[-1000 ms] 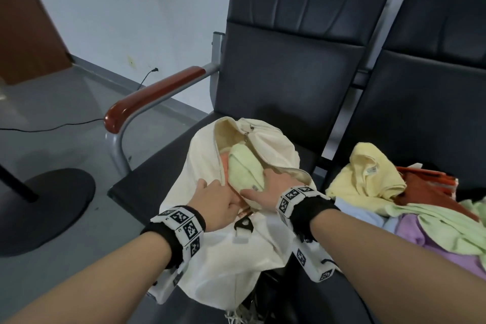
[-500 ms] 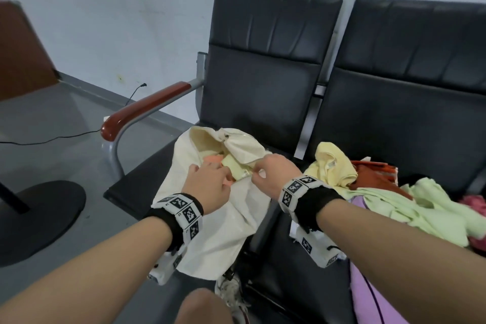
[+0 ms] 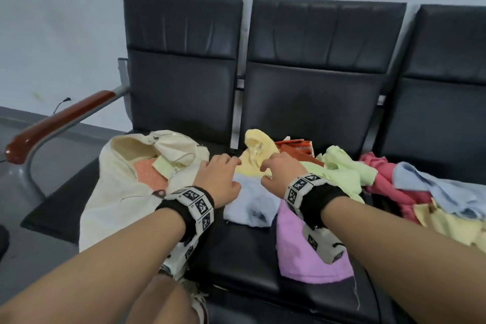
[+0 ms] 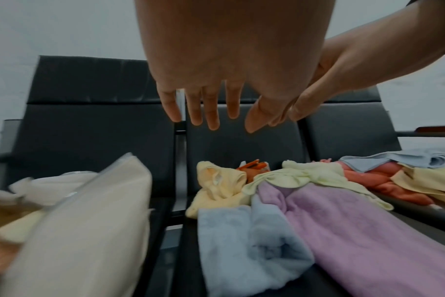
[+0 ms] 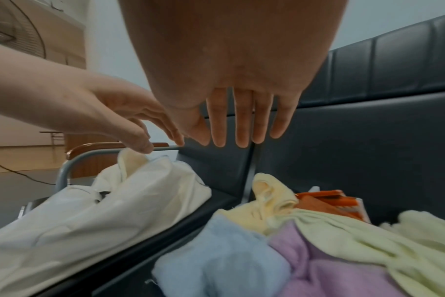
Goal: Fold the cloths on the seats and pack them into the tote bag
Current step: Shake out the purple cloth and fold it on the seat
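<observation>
Both your hands have left the mouth of the tote bag (image 3: 126, 192), where they were half a second ago, and now hover above the cloth pile on the middle seat (image 3: 244, 252). Your left hand (image 3: 219, 179) has its fingers stretched out and loose, holding nothing. Your right hand (image 3: 280, 175) is the same, fingers straight and slightly spread, grasping nothing.

The tote bag lies on the seat left of the middle seat, on its side, with its long axis running from the seat's front edge toward the backrest and its open mouth toward the backrest. Inside it you can see 2 folded cloths: an orange cloth (image 3: 147, 175) and a pale green cloth (image 3: 164, 167) on top of it.

On the middle seat, a light blue cloth (image 3: 249, 204) lies just under your hands, touching a yellow cloth (image 3: 256, 151) behind it and a purple cloth (image 3: 302, 252) to its right, whose long axis runs toward the front edge.

Only the head view shows what is in the bag; both wrist views show only its outside. The right wrist view alone shows a fan (image 5: 15, 30) far beyond the armrest (image 3: 60, 121).
</observation>
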Available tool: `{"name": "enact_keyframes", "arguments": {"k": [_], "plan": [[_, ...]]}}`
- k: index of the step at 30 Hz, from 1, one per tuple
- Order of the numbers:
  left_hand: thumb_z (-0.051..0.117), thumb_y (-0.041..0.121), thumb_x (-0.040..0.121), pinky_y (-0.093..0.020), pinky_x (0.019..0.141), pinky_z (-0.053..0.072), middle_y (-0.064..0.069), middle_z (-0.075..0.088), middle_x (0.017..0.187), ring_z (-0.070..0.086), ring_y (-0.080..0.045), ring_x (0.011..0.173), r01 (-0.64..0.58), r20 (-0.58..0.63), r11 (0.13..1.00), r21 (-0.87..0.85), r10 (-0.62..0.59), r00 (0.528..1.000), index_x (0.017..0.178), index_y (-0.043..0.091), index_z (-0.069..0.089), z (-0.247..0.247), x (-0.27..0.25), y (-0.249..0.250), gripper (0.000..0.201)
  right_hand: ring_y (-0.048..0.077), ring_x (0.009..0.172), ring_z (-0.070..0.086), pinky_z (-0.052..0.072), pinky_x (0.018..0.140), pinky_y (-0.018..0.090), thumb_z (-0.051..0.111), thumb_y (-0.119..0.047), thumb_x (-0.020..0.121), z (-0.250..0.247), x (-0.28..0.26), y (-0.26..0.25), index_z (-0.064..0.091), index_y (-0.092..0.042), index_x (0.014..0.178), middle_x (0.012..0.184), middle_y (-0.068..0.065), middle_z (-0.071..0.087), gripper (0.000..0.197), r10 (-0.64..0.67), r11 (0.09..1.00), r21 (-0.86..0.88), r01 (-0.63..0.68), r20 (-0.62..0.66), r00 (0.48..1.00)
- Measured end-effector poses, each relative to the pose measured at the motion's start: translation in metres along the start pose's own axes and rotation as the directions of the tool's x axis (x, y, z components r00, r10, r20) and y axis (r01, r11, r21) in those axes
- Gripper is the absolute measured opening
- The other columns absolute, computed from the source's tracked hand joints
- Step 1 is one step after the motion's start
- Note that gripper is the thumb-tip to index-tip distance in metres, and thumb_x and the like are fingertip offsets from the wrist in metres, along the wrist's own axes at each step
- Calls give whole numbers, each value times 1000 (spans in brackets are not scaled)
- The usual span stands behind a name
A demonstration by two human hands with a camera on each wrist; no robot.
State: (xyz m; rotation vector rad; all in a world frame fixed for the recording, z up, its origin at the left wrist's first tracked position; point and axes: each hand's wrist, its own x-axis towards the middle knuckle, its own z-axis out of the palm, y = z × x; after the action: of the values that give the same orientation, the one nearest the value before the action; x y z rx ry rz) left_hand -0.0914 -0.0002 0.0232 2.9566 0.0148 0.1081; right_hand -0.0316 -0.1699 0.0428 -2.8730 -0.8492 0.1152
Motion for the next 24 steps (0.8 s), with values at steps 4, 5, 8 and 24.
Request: {"name": "enact_keyframes", "arguments": {"k": [4,5,8,24], "plan": [[54,31,90,-40,106,34,1,45,140,39,-21,132,-92,51,996,8,91,995,142,23,41,19,17,49,54,25,118,50,45,97,38,55,-29,92,3,-29,51,64,-20,118,122,4,61,29,111,993,-31,-111,26,993],[55,31,90,-39,106,35,0,46,139,40,-22,131,-119,69,993,7,118,991,142,22,42,26,20,61,54,26,116,52,46,97,38,54,-29,93,5,-36,63,65,-19,117,121,5,62,28,139,989,-49,-137,43,989],[58,29,90,-40,101,42,-4,52,135,48,-25,124,-176,187,984,-39,180,966,138,20,48,53,25,94,50,27,118,55,45,99,35,56,-26,93,26,-53,96,62,-19,124,126,6,61,32,220,975,-24,-219,143,965],[57,29,95,-40,89,46,-9,59,123,56,-30,114,-364,535,926,97,260,804,117,15,62,167,8,152,26,26,115,49,43,91,38,61,-28,88,131,-96,146,67,-25,112,118,4,49,25,213,976,-133,-170,460,862]]}}
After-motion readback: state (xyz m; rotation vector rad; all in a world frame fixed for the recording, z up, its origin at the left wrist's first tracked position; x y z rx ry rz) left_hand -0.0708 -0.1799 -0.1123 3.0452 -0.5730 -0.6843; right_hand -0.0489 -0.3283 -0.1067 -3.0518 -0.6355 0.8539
